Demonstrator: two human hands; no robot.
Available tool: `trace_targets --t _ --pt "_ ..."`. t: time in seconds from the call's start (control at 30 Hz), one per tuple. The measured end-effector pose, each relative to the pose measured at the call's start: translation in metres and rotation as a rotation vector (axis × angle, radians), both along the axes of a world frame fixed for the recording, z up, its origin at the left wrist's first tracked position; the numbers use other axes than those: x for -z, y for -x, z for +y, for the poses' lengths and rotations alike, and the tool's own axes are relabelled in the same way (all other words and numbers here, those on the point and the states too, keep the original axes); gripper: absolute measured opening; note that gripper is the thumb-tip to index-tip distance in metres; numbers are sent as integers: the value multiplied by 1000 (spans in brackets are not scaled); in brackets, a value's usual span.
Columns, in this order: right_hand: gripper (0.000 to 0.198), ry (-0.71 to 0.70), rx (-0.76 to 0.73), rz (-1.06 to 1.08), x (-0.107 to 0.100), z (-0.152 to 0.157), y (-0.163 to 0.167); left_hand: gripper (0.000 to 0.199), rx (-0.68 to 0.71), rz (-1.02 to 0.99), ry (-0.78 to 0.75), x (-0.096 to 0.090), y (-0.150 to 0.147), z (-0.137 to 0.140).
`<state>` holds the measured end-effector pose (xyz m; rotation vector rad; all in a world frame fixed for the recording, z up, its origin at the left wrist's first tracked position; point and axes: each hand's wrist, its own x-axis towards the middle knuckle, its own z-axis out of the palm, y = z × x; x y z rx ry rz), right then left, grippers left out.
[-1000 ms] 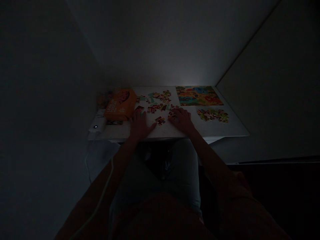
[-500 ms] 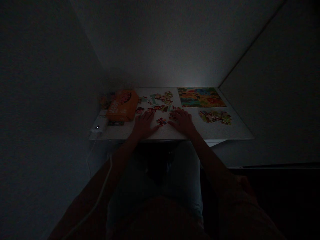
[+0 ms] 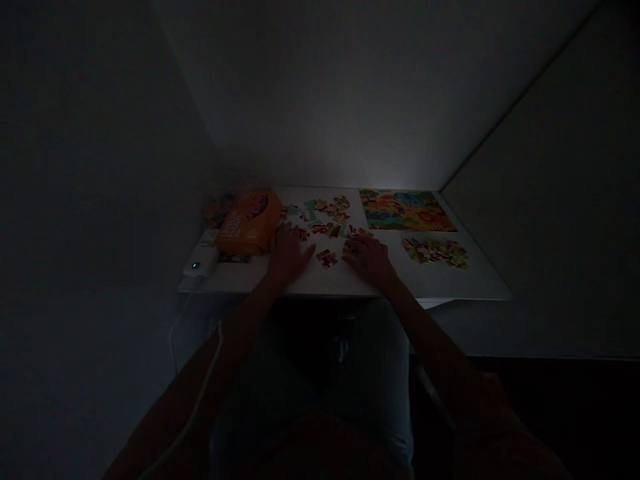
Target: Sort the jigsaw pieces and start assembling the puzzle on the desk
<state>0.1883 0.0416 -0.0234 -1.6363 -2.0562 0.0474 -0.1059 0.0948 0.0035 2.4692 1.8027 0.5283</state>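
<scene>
My left hand (image 3: 289, 255) lies on the white table with its fingers stretched out and its thumb apart. Its fingertips cover some jigsaw pieces beside an orange puzzle box (image 3: 251, 223). My right hand (image 3: 373, 259) rests palm down, thumb and fingers apart around dark red jigsaw pieces (image 3: 351, 249) that they partly hide. Between the two hands lies a small group of jigsaw pieces (image 3: 327, 258), apart from both. Beyond the hands, more loose jigsaw pieces (image 3: 333, 229) are scattered. The scene is very dark, so fingertip contact is hard to make out.
A colourful animal picture (image 3: 407, 211) lies flat at the back right. In front of it is a heap of jigsaw pieces (image 3: 436, 252). At the left edge sits a white device (image 3: 195, 268) with a lit spot and a cable. Walls (image 3: 320, 133) enclose the table.
The view has tilted, so the table sits lower in the picture. My left hand has shifted slightly left towards the orange box. My right hand stays by the same dark red pieces.
</scene>
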Motion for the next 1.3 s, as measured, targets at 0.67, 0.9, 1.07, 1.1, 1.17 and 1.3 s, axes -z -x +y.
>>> trace_targets --t 0.67,0.9,1.07,1.1,1.17,1.3 --pt "67 38 47 44 0 2 -4 73 16 22 143 8 -45 122" --pt "67 59 48 69 -2 3 -4 67 170 14 49 -2 -60 107" --pt "68 65 62 59 -5 3 -3 53 465 92 60 -11 -59 87" --pt "68 69 66 51 -5 2 -3 52 474 98 48 -13 -56 83" --pt "68 81 67 32 -5 2 -3 49 455 105 28 -15 -48 76" --pt "65 83 45 16 -6 1 -4 48 404 113 14 -18 -29 54"
